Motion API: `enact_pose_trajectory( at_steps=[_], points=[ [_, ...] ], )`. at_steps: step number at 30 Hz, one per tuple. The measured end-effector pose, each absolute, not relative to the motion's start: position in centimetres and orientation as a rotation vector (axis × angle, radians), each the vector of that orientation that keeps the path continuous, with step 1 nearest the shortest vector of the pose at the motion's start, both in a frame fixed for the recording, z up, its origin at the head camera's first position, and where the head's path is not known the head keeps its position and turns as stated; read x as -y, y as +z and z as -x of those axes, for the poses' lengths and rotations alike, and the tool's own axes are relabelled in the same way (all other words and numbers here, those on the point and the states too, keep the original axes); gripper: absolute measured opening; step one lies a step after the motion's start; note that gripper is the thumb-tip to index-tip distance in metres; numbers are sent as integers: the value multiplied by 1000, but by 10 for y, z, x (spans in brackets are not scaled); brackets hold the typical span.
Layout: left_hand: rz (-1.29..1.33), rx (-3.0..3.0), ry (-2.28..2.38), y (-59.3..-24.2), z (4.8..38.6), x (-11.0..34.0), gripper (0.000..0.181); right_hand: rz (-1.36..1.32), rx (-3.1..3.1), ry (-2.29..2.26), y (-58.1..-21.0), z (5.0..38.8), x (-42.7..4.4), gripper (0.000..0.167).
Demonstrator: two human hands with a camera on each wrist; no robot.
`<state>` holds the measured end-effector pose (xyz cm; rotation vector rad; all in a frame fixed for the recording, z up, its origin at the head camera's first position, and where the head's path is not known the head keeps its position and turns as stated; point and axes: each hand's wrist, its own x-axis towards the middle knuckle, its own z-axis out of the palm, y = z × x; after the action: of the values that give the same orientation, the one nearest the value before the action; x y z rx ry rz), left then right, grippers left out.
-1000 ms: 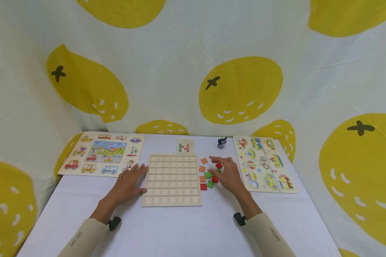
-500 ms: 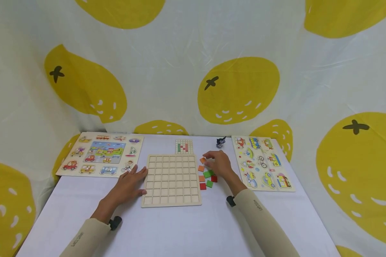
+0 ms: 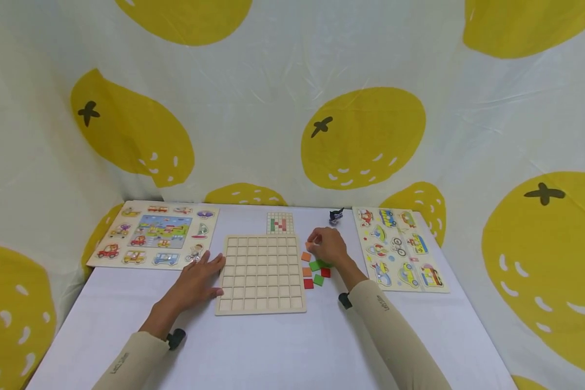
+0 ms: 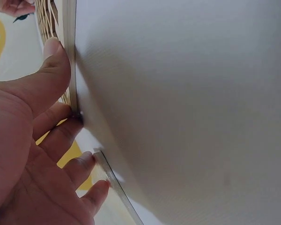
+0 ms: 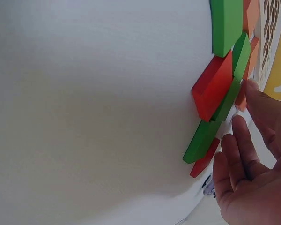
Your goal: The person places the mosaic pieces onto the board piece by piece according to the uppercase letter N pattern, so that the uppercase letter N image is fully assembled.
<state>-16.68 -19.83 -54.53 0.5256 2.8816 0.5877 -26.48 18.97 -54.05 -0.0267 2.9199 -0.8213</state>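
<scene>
A wooden grid board (image 3: 260,273) lies flat on the table. My left hand (image 3: 193,284) rests along its left edge, thumb and fingertips touching it; the left wrist view shows the thumb (image 4: 56,70) against the rim. Right of the board, my right hand (image 3: 330,248) pinches an orange tile (image 3: 309,246) between thumb and fingers. Orange tiles (image 3: 306,255), green tiles (image 3: 318,280) and red tiles (image 3: 309,283) lie just below that hand. In the right wrist view, a red tile (image 5: 213,89) and green tiles (image 5: 227,26) lie beside my right hand (image 5: 253,164).
A small pattern card (image 3: 280,222) lies behind the board. Picture puzzle boards stand at the left (image 3: 143,257) and right (image 3: 385,249) of the table. A small dark figure (image 3: 336,216) is at the back. A fruit-print curtain (image 3: 253,135) hangs behind.
My right hand has moved left and slightly up from above the tiles to the topmost orange tile, and its fingers have closed on it. My left hand has stayed at the board's edge.
</scene>
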Motion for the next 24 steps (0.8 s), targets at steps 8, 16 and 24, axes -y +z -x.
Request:
enact_pose_trajectory(
  at_steps=[8, 16, 24],
  points=[
    [-554, -2901, 567, -543, 165, 199, 89, 31, -2943, -970, -538, 258, -188, 12],
    [-541, -2901, 583, -541, 165, 196, 89, -26, -2842, -1353, -533, 250, -178, 10],
    [-533, -2891, 598, -543, 165, 196, 90, 27, -2703, -1427, -530, 232, -147, 10]
  ],
)
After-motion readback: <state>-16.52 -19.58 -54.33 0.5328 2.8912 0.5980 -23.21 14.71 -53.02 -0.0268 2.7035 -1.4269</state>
